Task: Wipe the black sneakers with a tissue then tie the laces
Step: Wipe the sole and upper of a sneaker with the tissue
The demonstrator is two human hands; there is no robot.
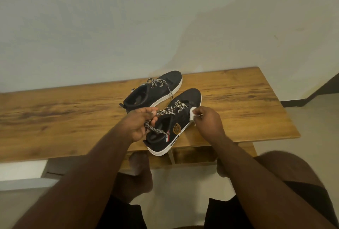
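Wiping is in hand: the right hand (209, 120) pinches a tissue (193, 115) against the near sneaker (176, 124), while the left hand (141, 123) grips its lace (156, 129) just beside. The far sneaker (154, 91) lies beyond, untied. Next likely needs the tissue dropped, freeing both hands for tying.
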